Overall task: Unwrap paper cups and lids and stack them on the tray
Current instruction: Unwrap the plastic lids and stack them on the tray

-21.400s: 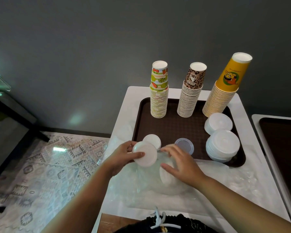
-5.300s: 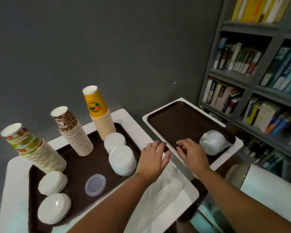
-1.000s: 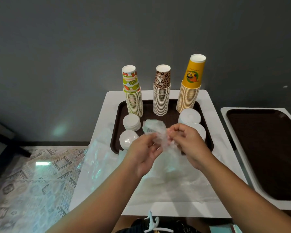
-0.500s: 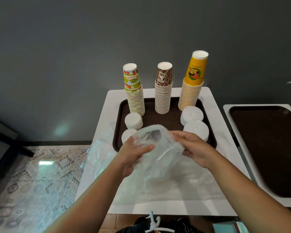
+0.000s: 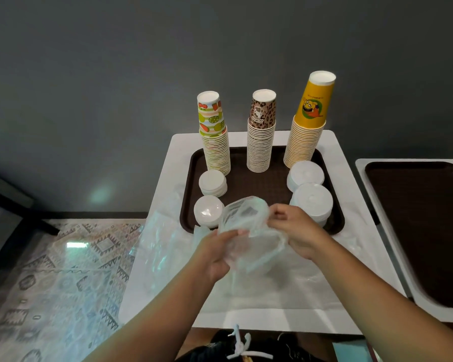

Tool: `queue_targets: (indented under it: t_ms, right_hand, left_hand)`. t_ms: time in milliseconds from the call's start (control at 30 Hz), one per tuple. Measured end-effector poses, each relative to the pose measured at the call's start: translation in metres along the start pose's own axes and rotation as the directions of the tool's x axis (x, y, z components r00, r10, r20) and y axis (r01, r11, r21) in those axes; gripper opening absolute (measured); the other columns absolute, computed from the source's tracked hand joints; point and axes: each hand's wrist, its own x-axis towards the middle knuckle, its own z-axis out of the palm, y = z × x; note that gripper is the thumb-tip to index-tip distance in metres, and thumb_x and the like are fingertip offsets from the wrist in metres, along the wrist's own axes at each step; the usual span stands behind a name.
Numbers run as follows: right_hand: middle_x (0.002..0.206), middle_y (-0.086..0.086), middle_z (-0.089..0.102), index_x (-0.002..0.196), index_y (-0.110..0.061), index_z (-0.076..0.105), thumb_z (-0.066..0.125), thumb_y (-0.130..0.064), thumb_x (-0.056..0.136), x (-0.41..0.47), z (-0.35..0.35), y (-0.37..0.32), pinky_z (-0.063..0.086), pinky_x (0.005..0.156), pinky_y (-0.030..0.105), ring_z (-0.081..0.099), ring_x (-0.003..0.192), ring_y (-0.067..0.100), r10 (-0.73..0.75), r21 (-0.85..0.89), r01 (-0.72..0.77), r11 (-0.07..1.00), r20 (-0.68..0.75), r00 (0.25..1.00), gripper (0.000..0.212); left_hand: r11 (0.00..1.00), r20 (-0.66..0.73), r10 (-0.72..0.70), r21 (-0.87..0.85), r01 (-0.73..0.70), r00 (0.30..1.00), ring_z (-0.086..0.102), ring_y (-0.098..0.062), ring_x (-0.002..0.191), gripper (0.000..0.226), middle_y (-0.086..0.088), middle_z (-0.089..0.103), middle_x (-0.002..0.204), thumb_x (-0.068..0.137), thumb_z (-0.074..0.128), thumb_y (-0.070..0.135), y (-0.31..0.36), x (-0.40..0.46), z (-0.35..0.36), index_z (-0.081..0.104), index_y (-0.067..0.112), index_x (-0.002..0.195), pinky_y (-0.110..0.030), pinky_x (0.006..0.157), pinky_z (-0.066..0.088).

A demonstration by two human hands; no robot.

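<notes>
The clear bag (image 5: 246, 226) has sunk lower; left hand (image 5: 217, 252) and right hand (image 5: 296, 231) each grip it.

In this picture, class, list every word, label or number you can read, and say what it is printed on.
None can be read.
yellow cup: a small line above the cartoon, too blurred.
leopard-print cup: a small label under its figure, too blurred.
fruit-print cup: pictures only.
</notes>
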Motion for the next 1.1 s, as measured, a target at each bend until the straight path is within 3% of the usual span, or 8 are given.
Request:
queue_targets:
  t_ms: [100,200,367,500,633,733,900,1100]
  right_hand:
    - [0.085,0.011,0.061,0.088,-0.009,0.057,0.047,0.012,0.09,0.006,-0.01,0.007,0.053,0.056,0.021,0.056,0.073,0.019,0.103,0.187,-0.103,0.977,0.013,0.995,0.023]
    - [0.077,0.007,0.057,0.079,-0.01,0.053,0.042,0.009,0.094,0.009,-0.015,0.011,0.05,0.05,0.017,0.052,0.066,0.015,0.169,0.356,-0.134,0.925,-0.07,0.983,0.027]
    - [0.086,0.008,0.069,0.094,-0.006,0.067,0.045,-0.011,0.096,0.012,-0.013,0.014,0.055,0.058,0.02,0.066,0.065,0.012,0.2,0.438,-0.128,0.89,-0.124,0.972,0.023]
    - [0.105,-0.009,0.066,0.109,-0.028,0.063,0.06,-0.048,0.085,-0.003,-0.011,-0.004,0.044,0.086,0.023,0.06,0.098,0.007,0.055,-0.248,-0.034,0.968,0.079,0.995,0.031]
    - [0.08,-0.012,0.056,0.094,-0.021,0.067,0.069,-0.034,0.084,-0.007,-0.005,-0.018,0.036,0.062,0.013,0.055,0.081,0.011,-0.159,-0.802,0.244,0.545,0.187,0.969,0.016]
    - [0.097,0.0,0.064,0.105,-0.012,0.067,0.065,-0.025,0.087,-0.006,-0.004,-0.016,0.047,0.078,0.03,0.06,0.092,0.019,-0.104,-0.678,0.141,0.722,0.096,0.99,0.022]
    - [0.076,0.004,0.054,0.081,-0.005,0.059,0.069,-0.025,0.082,-0.002,-0.008,0.013,0.039,0.064,0.032,0.055,0.074,0.02,0.028,-0.654,-0.027,0.756,-0.009,1.0,0.023]
    - [0.084,0.008,0.063,0.098,0.003,0.064,0.071,-0.01,0.081,0.003,-0.014,0.022,0.041,0.069,0.031,0.058,0.08,0.021,0.118,-0.362,-0.112,0.926,-0.006,0.993,0.022]
  left_hand:
    - [0.989,-0.113,-0.08,-0.135,0.065,0.99,0.062,-0.017,0.042,0.023,-0.012,0.065,0.056,0.097,0.04,0.006,0.007,0.004,-0.009,0.058,-0.002,0.084,-0.022,0.038,0.05]
    - [0.994,-0.108,-0.001,-0.106,-0.011,0.994,0.065,-0.018,0.051,0.017,-0.011,0.069,0.066,0.094,0.049,0.007,0.013,0.001,-0.011,0.063,0.003,0.084,-0.024,0.047,0.054]
    - [0.8,-0.078,0.329,0.553,-0.234,0.941,0.058,-0.019,0.075,0.04,-0.01,0.061,0.092,0.073,0.078,0.0,0.012,0.0,-0.017,0.055,0.013,0.103,-0.034,0.065,0.049]
    - [0.78,-0.016,0.36,0.554,-0.291,0.933,0.058,-0.02,0.077,0.043,-0.011,0.06,0.09,0.075,0.068,-0.012,0.021,-0.008,-0.011,0.053,0.011,0.108,-0.036,0.071,0.052]
    - [0.816,0.118,0.379,0.425,-0.392,0.918,0.066,-0.01,0.082,0.05,-0.008,0.06,0.103,0.077,0.064,-0.016,0.037,-0.017,-0.003,0.05,0.014,0.114,-0.029,0.072,0.057]
    - [0.626,0.246,0.408,0.626,-0.465,0.879,0.063,-0.002,0.084,0.063,-0.002,0.055,0.113,0.075,0.076,-0.001,0.043,-0.019,-0.005,0.044,0.021,0.125,-0.02,0.073,0.051]
    - [-0.161,0.23,0.439,0.971,-0.176,0.868,0.031,-0.028,0.134,0.1,-0.011,0.024,0.147,0.073,0.078,0.041,0.025,-0.003,-0.018,0.016,0.012,0.147,-0.034,0.109,0.03]
    - [0.029,0.056,0.435,0.997,-0.076,0.899,0.052,-0.029,0.102,0.037,-0.01,0.049,0.111,0.087,0.065,0.033,0.016,0.009,-0.031,0.05,0.007,0.11,-0.027,0.078,0.039]
